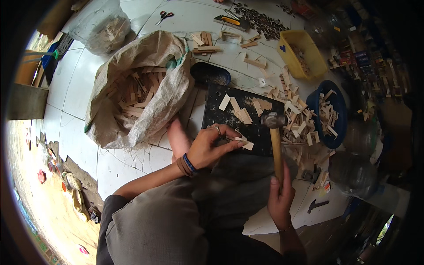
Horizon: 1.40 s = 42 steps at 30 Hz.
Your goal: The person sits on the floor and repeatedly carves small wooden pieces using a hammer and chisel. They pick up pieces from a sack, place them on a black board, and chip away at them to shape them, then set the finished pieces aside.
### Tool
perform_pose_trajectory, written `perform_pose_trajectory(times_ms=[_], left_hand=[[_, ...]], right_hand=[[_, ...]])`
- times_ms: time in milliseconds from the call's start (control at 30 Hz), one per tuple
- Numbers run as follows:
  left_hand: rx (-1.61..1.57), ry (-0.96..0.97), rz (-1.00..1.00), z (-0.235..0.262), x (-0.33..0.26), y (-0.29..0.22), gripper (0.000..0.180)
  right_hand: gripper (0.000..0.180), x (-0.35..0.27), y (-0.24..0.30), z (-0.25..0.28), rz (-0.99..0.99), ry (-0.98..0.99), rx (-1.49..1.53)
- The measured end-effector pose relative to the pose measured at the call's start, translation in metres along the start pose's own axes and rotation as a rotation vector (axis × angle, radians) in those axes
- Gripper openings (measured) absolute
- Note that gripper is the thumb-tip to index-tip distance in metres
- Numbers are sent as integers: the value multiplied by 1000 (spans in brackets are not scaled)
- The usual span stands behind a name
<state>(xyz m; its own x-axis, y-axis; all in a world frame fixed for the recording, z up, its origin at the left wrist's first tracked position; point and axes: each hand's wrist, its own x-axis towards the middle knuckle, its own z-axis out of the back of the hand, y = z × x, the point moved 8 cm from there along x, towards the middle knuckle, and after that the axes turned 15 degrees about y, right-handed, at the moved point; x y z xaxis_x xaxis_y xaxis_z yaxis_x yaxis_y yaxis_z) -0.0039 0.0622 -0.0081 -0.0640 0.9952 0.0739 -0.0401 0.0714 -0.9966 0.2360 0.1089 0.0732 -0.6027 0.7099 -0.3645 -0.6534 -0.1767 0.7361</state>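
Observation:
My right hand (282,198) is wrapped round the wooden handle of a hammer (277,152), its metal head raised at the right edge of a black board (214,115). With fingers pinched together, my left hand (210,145) grips a small pale wooden piece (248,145) at the board's near edge. Whether those fingers hold anything smaller too, I cannot tell. Farther up the board lie loose wooden pieces (224,102) and a patch of sawdust (263,104).
An open woven sack (99,110) of wood strips stands at the left. Right of the board are a heap of wooden pieces (300,119), a blue basin (337,134) and a yellow tub (316,70). A handsaw (230,20), scissors (164,17) and a second hammer (317,205) lie on the tiles.

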Motion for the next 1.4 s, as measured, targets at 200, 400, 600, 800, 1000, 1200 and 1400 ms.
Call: perform_pose_trajectory(times_ms=[200,400,600,800,1000,1200,1400], left_hand=[[1,0,-6,-3,4,0,26],[108,79,-42,-3,3,-3,31],[169,92,-97,-3,3,-8,36],[124,89,-60,0,3,-2,32],[203,97,-135,-1,6,-9,31],[234,128,-131,-2,6,-12,28],[311,97,-134,-2,6,-9,29]], right_hand=[[35,69,-17,-42,-80,95,426],[34,84,-23,-62,-113,184,542],[35,86,-27,-64,-177,158,604],[31,88,-21,-62,-136,133,557],[30,86,-8,-53,-39,89,428],[29,85,-9,-49,-46,92,319],[30,86,-12,-51,-76,117,338]])
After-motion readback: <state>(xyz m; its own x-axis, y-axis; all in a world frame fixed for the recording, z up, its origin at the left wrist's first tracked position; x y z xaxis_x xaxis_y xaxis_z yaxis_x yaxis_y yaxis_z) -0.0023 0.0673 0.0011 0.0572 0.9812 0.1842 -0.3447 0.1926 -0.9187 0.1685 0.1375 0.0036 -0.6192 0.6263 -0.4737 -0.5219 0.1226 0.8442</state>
